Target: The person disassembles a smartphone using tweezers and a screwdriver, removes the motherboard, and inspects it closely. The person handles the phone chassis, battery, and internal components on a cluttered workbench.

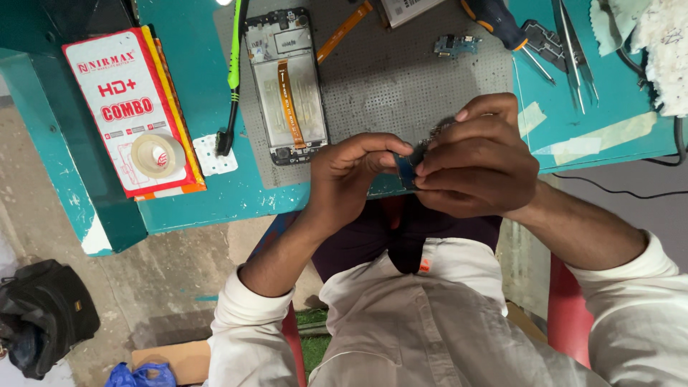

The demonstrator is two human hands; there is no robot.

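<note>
- At the far left, on the floor below the teal table (236, 204), a black bag (43, 315) is lying, with a blue plastic bag (140, 375) and a piece of cardboard (179, 358) near it.
- On the table's left part, a red and white flat box (129, 107) is resting on an orange one, and a roll of clear tape (158, 155) is sitting on top of it.
- Just right of that, a green-handled brush (233, 79) is lying with its bristles on a small white pad (213, 154).
- On the grey perforated mat (401, 79), an opened phone frame (287, 86) with an orange ribbon cable is lying face up.
- In the middle, over the table's near edge, the left hand (351, 175) is pinching a small blue part (405, 170) between thumb and fingertips, fingers narrowly closed on it.
- The right hand (476, 161) is gripping the same part from the other side, fingers curled tight, index finger raised over it.
- Further right, a small circuit board (455, 46), a screwdriver (502, 25) and metal tweezers (573, 57) are lying on the table.
- At the far right, a white cloth (663, 50) is lying at the table's edge.
</note>
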